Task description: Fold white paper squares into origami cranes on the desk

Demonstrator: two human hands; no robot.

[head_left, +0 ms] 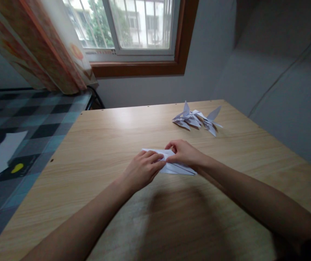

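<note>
A partly folded sheet of white paper (178, 169) lies on the wooden table in front of me, with slanting creases and a pointed right end. From the left, my left hand (144, 166) presses on it, fingers together and bent over the paper, its thumb near the middle. My right hand (182, 152) pinches the paper's upper edge between thumb and fingers. Both thumbs are close together. The fingers hide part of the paper's left and upper portions.
Several folded white paper cranes (190, 119) sit in a cluster towards the back right of the wooden table (103, 145). On the left, loose white paper (0, 157) rests on a checked cloth (46, 119). A curtain (41, 40) and a window (144, 29) are behind.
</note>
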